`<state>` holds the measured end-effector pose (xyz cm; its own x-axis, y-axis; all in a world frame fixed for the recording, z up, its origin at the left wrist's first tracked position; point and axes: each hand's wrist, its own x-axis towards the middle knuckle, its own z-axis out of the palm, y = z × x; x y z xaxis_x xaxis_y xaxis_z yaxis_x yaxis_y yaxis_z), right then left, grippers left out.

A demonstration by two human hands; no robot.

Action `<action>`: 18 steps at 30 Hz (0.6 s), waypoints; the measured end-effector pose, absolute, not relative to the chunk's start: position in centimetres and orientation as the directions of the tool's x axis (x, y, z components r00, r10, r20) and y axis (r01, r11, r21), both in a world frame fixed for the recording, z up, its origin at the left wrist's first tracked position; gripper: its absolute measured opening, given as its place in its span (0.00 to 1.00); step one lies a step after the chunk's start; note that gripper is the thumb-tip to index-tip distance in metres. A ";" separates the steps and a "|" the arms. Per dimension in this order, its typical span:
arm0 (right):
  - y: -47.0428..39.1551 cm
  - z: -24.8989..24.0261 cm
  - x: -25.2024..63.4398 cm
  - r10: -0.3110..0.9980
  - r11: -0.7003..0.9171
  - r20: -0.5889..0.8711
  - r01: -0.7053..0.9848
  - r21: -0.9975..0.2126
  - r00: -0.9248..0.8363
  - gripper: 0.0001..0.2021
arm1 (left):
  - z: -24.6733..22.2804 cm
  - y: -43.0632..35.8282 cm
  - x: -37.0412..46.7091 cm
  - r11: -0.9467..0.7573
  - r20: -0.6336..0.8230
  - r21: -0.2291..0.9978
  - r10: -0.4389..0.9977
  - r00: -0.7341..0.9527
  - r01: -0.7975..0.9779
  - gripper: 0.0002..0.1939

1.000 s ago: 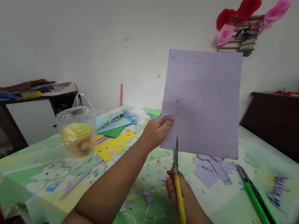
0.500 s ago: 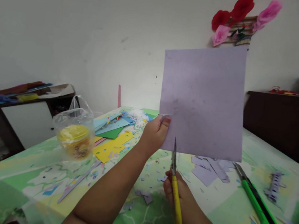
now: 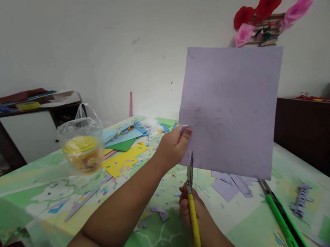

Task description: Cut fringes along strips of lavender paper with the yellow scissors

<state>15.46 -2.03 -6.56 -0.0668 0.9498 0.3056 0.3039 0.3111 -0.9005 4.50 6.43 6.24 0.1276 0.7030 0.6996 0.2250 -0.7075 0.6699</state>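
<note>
Holding a lilac sheet (image 3: 230,103) upright, the left hand (image 3: 172,145) has its fingers clamped on the lower left edge. The right hand (image 3: 203,219) clasps yellow-handled scissors (image 3: 194,228), fingers around the grip.

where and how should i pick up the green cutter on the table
Probably by the middle of its green handle, coming from the near right: the long handle slants that way, while the silver blade points far left, away from that approach.
</note>
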 end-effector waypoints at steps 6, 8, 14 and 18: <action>-2.1 -6.7 15.6 0.952 0.304 0.278 0.306 -0.902 -0.127 0.20 | 6.2 6.6 4.4 -0.728 0.717 0.600 0.673 0.181 0.333 0.18; -2.1 -6.9 15.6 0.953 0.301 0.271 0.299 -0.906 -0.137 0.22 | 6.3 6.7 4.4 -0.738 0.727 0.562 0.656 0.203 0.374 0.18; -1.9 -7.4 15.6 0.958 0.284 0.257 0.285 -0.915 -0.132 0.24 | 6.4 6.4 4.3 -0.733 0.742 0.525 0.643 0.190 0.432 0.18; -1.7 -7.3 15.5 0.960 0.278 0.254 0.284 -0.918 -0.121 0.27 | 6.5 6.2 4.6 -0.718 0.740 0.521 0.649 0.174 0.462 0.18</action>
<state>15.47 -1.67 -7.32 -0.1210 0.9597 0.2537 0.2839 0.2784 -0.9176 4.55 6.19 6.54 0.1739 0.6495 0.7402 0.4615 -0.7178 0.5213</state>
